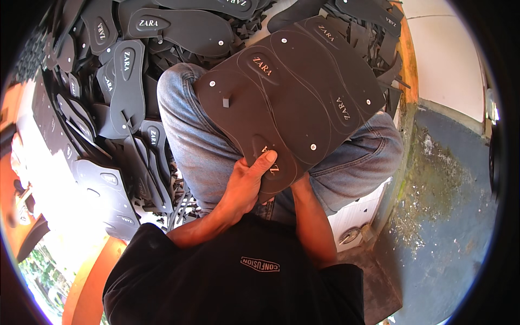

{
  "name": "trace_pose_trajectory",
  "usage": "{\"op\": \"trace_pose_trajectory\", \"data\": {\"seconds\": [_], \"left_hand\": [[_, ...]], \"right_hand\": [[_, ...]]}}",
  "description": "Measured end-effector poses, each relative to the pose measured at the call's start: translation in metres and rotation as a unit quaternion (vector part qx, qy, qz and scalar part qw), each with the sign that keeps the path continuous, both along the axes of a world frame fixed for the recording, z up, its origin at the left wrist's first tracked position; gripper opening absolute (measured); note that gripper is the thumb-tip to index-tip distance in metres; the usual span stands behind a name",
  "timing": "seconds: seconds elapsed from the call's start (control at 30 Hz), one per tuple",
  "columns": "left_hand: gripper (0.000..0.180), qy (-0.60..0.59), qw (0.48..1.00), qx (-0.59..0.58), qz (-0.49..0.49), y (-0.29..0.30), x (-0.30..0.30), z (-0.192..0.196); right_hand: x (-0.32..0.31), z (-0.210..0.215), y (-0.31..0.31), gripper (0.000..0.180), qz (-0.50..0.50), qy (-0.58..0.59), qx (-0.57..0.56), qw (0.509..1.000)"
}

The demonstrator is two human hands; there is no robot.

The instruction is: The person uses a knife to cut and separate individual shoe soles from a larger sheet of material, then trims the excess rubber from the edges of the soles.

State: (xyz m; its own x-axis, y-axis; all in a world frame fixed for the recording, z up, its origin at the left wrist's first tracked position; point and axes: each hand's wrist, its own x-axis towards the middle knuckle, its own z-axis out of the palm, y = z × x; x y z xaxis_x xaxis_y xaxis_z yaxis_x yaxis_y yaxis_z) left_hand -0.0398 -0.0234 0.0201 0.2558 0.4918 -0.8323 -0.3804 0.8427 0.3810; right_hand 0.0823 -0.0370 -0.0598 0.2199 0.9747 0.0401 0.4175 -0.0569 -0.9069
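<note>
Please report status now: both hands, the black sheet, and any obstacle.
Left hand grips black foam sheet at near edge. Right hand hidden under sheet. Sheet rests over knees. Cut soles piled left; nothing blocking.

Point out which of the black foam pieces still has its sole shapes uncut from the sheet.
The big black sheet resting on the person's knees, gripped at its near edge by the left hand. Sole outlines are only scored into it; the soles piled beside it are already separate.
</note>
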Motion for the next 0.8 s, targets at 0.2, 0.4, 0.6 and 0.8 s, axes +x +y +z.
{"op": "trace_pose_trajectory", "data": {"seconds": [0.2, 0.4, 0.6, 0.8], "left_hand": [[0.036, -0.007, 1.000, 0.000, -0.015, -0.001, -0.006, 0.000], [0.035, -0.025, 1.000, -0.003, -0.006, 0.001, -0.008, 0.004], [0.033, -0.038, 0.999, -0.003, -0.003, 0.001, -0.011, 0.004], [0.032, -0.037, 0.999, 0.000, -0.003, 0.000, -0.011, 0.003]], "right_hand": [[0.003, -0.002, 0.010, 0.029, 0.011, 0.002, -0.005, 1.000], [0.007, -0.004, 0.018, 0.029, 0.020, 0.005, -0.012, 1.000], [0.011, -0.003, 0.028, 0.030, 0.029, 0.005, -0.022, 0.999], [0.014, 0.000, 0.042, 0.030, 0.035, 0.006, -0.037, 0.999]]}}
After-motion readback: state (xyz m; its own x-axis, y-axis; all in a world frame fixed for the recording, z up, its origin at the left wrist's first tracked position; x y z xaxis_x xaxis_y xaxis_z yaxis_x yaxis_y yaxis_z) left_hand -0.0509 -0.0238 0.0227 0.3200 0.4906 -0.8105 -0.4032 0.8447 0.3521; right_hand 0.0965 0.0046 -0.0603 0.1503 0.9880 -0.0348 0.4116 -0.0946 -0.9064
